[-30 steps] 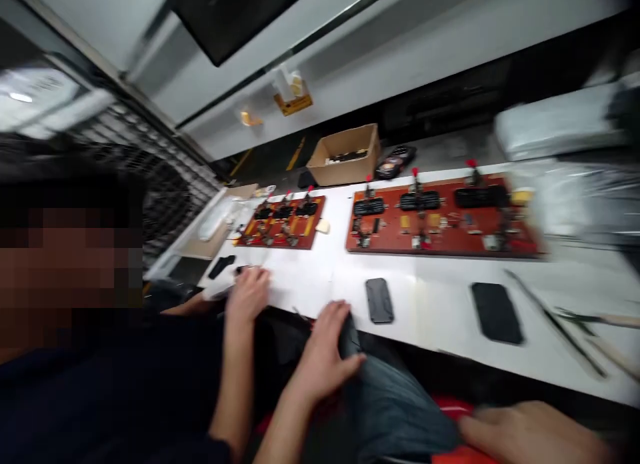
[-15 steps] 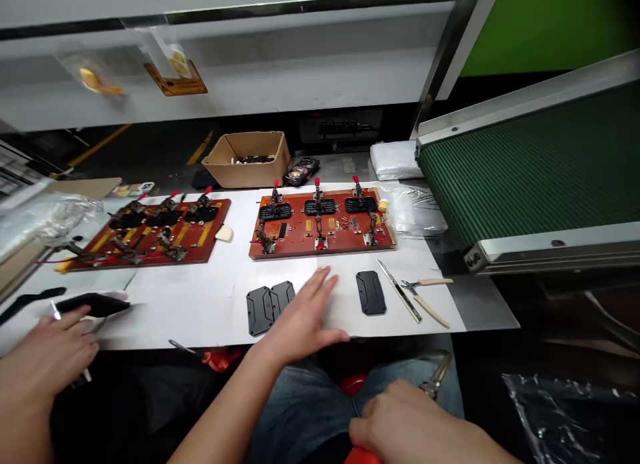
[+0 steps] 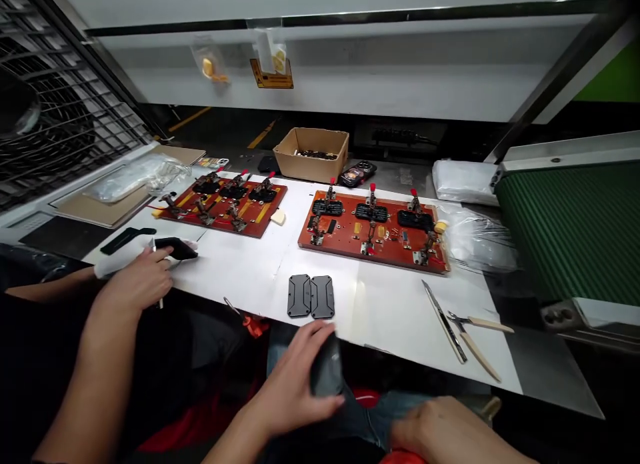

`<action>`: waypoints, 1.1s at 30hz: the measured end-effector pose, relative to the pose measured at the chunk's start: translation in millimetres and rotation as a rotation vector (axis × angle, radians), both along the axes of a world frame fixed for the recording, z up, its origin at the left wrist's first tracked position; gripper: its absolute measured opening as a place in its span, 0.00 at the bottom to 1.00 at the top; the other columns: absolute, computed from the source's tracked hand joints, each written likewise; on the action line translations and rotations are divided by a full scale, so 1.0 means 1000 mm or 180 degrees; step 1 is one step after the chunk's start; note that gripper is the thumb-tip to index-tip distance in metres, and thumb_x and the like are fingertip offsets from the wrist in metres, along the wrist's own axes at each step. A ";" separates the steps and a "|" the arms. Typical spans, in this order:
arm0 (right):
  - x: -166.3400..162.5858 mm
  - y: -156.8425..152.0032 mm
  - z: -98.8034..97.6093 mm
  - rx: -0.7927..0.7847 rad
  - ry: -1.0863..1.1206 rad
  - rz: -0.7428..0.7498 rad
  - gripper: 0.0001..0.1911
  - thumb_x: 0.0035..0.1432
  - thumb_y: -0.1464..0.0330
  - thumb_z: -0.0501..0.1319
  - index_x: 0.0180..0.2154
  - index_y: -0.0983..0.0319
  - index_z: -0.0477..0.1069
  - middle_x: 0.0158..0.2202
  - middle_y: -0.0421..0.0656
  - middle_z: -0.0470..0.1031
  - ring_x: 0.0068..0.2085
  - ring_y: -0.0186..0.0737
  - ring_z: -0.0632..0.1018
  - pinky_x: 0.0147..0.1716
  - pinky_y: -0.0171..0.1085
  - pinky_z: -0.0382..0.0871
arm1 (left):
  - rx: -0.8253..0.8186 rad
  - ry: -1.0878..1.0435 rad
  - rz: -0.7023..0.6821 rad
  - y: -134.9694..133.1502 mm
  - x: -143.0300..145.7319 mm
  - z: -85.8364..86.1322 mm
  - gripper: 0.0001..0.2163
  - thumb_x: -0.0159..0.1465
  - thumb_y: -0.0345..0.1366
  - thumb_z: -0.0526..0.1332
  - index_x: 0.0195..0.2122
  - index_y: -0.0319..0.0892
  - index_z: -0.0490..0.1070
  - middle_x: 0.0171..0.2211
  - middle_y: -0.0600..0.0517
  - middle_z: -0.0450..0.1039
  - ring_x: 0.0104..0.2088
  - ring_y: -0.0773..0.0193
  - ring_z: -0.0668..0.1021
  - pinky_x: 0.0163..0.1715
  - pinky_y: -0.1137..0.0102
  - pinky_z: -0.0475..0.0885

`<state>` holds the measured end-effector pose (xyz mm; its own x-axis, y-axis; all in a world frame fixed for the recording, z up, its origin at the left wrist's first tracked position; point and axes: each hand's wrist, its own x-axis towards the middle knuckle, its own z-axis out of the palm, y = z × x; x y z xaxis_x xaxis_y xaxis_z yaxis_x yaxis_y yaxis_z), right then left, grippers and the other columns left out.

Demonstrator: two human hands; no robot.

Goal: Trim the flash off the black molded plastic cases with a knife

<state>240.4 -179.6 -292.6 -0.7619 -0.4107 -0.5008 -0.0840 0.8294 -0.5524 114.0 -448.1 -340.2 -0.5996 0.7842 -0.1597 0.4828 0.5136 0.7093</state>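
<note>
My left hand [image 3: 295,381] is closed round the edges of a dark flat plate [image 3: 327,364], which it holds tilted just off the table's front edge, over my lap. Fingers and thumb grip it from the side. On the white paper above that hand, two black plates [image 3: 311,296] with cut corners and small holes lie side by side. Low in the view, my right hand [image 3: 440,427] is blurred and curled round a red object [image 3: 403,457]. Most of that red object is hidden, so its kind cannot be made out.
Red-brown fixture boards [image 3: 375,251] with toggle clamps stand behind. To the right lie a craft knife [image 3: 445,323] and side cutters [image 3: 477,344], near a green conveyor [image 3: 575,231]. A co-worker's hand [image 3: 135,281] holds a black piece [image 3: 175,247] at left. A cardboard box [image 3: 313,167] stands behind.
The single black plate on the right of the paper has left the table and is now in my left hand, which has moved down towards my lap. The view has swung left.
</note>
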 end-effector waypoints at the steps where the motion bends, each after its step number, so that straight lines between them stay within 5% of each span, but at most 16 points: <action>1: -0.006 0.003 0.004 -0.0046 -0.0065 -0.0059 0.15 0.56 0.59 0.78 0.30 0.56 0.76 0.26 0.35 0.79 0.26 0.45 0.81 0.21 0.37 0.42 | -0.0177 -0.0062 0.0204 -0.033 0.011 -0.003 0.47 0.60 0.42 0.73 0.76 0.50 0.47 0.73 0.37 0.52 0.72 0.41 0.63 0.69 0.47 0.65; 4: -0.023 0.002 0.007 0.0052 0.0109 -0.0194 0.23 0.65 0.44 0.69 0.33 0.56 0.75 0.28 0.40 0.80 0.29 0.51 0.82 0.24 0.38 0.43 | -0.0928 -0.0421 0.0749 -0.107 0.049 -0.014 0.47 0.61 0.36 0.69 0.76 0.55 0.43 0.75 0.41 0.49 0.73 0.41 0.60 0.71 0.44 0.61; 8: -0.041 -0.020 -0.001 0.0220 0.0297 0.0181 0.24 0.71 0.42 0.61 0.39 0.55 0.76 0.31 0.43 0.81 0.31 0.56 0.82 0.26 0.39 0.42 | -0.1217 -0.0758 0.0946 -0.140 0.083 -0.018 0.48 0.56 0.34 0.70 0.76 0.52 0.50 0.74 0.42 0.51 0.74 0.43 0.60 0.72 0.50 0.60; 13: -0.051 -0.034 0.002 0.0127 0.0258 0.0479 0.23 0.71 0.43 0.62 0.38 0.55 0.74 0.31 0.42 0.80 0.31 0.56 0.82 0.26 0.39 0.42 | -0.1130 -0.0904 0.1134 -0.142 0.085 -0.013 0.48 0.57 0.35 0.70 0.76 0.51 0.50 0.74 0.43 0.52 0.73 0.45 0.61 0.72 0.52 0.61; 22: -0.046 -0.014 0.016 0.0163 0.0280 0.0037 0.22 0.72 0.44 0.62 0.38 0.55 0.73 0.30 0.41 0.79 0.31 0.55 0.81 0.26 0.39 0.43 | -0.0648 -0.1053 0.1103 -0.138 0.051 -0.003 0.45 0.62 0.40 0.68 0.76 0.52 0.45 0.75 0.43 0.52 0.74 0.47 0.60 0.74 0.49 0.55; 26: -0.048 -0.003 0.022 -0.0230 0.0193 -0.0064 0.19 0.68 0.47 0.68 0.35 0.54 0.73 0.29 0.37 0.77 0.30 0.50 0.79 0.26 0.39 0.47 | -0.0551 -0.1062 0.1187 -0.138 0.045 0.004 0.45 0.64 0.44 0.67 0.76 0.53 0.42 0.76 0.44 0.52 0.75 0.47 0.59 0.74 0.48 0.54; 30: -0.052 0.030 0.041 -0.0619 0.0750 -0.0941 0.09 0.71 0.57 0.66 0.41 0.54 0.77 0.37 0.38 0.79 0.36 0.45 0.80 0.33 0.38 0.62 | -0.0403 -0.0980 0.1195 -0.133 0.040 0.004 0.44 0.63 0.52 0.67 0.76 0.59 0.44 0.75 0.48 0.56 0.74 0.43 0.61 0.73 0.45 0.57; 33: -0.034 0.076 0.059 -0.1109 0.1329 -0.1933 0.09 0.72 0.62 0.62 0.47 0.57 0.79 0.48 0.43 0.78 0.45 0.44 0.80 0.46 0.38 0.70 | -0.0400 -0.0685 0.1131 -0.106 0.032 0.007 0.43 0.57 0.58 0.69 0.72 0.68 0.54 0.70 0.54 0.65 0.70 0.41 0.68 0.69 0.47 0.67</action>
